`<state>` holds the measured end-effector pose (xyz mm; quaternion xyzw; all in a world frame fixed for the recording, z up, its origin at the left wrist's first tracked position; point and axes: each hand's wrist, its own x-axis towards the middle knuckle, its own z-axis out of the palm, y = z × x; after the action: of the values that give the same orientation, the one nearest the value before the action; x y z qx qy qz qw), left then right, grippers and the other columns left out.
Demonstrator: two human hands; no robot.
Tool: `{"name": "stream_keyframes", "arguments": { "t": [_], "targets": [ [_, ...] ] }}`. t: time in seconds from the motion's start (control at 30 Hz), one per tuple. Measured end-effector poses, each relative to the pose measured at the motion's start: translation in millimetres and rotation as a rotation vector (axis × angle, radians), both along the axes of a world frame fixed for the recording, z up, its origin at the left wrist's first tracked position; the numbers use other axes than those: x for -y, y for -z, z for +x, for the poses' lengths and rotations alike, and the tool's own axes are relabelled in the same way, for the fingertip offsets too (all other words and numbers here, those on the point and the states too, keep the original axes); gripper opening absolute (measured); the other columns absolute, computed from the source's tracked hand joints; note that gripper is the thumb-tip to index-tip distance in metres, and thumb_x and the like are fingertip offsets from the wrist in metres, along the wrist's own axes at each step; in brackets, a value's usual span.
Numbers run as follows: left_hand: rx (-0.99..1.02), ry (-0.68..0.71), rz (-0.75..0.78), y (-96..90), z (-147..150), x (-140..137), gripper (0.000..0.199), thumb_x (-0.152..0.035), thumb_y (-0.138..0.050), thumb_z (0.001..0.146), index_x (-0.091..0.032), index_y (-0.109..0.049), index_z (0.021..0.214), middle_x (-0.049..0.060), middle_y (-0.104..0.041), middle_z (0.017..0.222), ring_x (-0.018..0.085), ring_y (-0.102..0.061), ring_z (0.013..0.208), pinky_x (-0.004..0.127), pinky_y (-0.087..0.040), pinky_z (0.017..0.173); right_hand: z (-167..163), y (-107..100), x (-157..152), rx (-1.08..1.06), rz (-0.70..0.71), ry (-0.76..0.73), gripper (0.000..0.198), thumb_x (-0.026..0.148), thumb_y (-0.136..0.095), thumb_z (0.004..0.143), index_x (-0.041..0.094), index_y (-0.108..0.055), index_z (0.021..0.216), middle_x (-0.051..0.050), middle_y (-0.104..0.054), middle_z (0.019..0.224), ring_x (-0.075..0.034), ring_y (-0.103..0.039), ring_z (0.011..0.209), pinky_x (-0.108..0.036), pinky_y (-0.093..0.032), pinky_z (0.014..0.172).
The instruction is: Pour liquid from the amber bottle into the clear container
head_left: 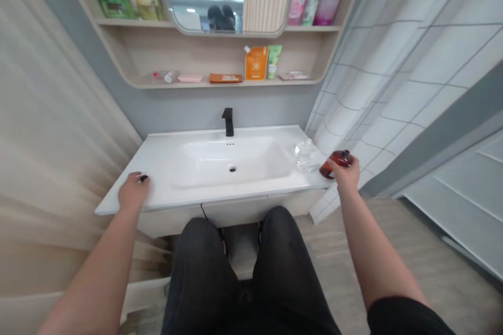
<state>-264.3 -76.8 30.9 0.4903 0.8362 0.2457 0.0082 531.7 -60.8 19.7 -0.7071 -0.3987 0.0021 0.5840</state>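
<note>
My right hand (349,171) is wrapped round a reddish-brown see-through bottle (329,167) at the counter's right end. The bottle leans, and its dark neck points up and to the right. Just left of it, on the counter, are some clear, crinkled plastic items (305,153), too blurred to name. Over the left end of the counter my left hand (134,191) is closed, with a small black cap-like piece (143,178) between the fingertips.
A white basin (188,167) with a black faucet (228,121) lies between the hands. Above it, a wall shelf (236,85) holds an orange pouch (257,64), a green tube (273,62) and several bottles. White tiled wall (396,84) borders the right; a beige curtain (51,131) hangs left.
</note>
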Motion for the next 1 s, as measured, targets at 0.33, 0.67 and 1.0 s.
{"name": "stream_keyframes", "arguments": {
  "t": [0.33, 0.67, 1.0],
  "targets": [
    [-0.083, 0.009, -0.030, 12.7, 4, -4, 0.058, -0.039, -0.054, 0.102, -0.006, -0.059, 0.149, 0.026, -0.077, 0.116, 0.043, -0.072, 0.109, 0.050, -0.053, 0.093, 1, -8, -17, -0.027, -0.147, -0.067, 0.114, 0.059, -0.091, 0.067, 0.015, -0.042, 0.160, -0.021, -0.065, 0.146, -0.033, -0.069, 0.126, -0.049, -0.053, 0.115],
    [-0.099, 0.025, 0.026, 12.8, 4, -3, 0.062, -0.035, -0.059, 0.098, 0.001, -0.060, 0.148, 0.030, -0.071, 0.135, 0.043, -0.067, 0.125, 0.050, -0.052, 0.106, -60, -97, 13, 0.808, -0.407, -0.222, 0.048, 0.045, -0.062, 0.101, 0.015, -0.071, 0.137, -0.019, -0.073, 0.129, -0.036, -0.068, 0.121, -0.050, -0.052, 0.111],
    [-0.062, 0.009, 0.049, 13.8, 1, -3, 0.052, -0.037, -0.058, 0.097, -0.006, -0.070, 0.137, 0.027, -0.074, 0.130, 0.043, -0.067, 0.122, 0.052, -0.052, 0.107, -110, -106, -36, 0.902, -0.984, -0.288, 0.037, 0.021, -0.058, 0.101, 0.000, -0.078, 0.124, -0.032, -0.079, 0.120, -0.037, -0.077, 0.117, -0.041, -0.056, 0.099]
  ]
}}
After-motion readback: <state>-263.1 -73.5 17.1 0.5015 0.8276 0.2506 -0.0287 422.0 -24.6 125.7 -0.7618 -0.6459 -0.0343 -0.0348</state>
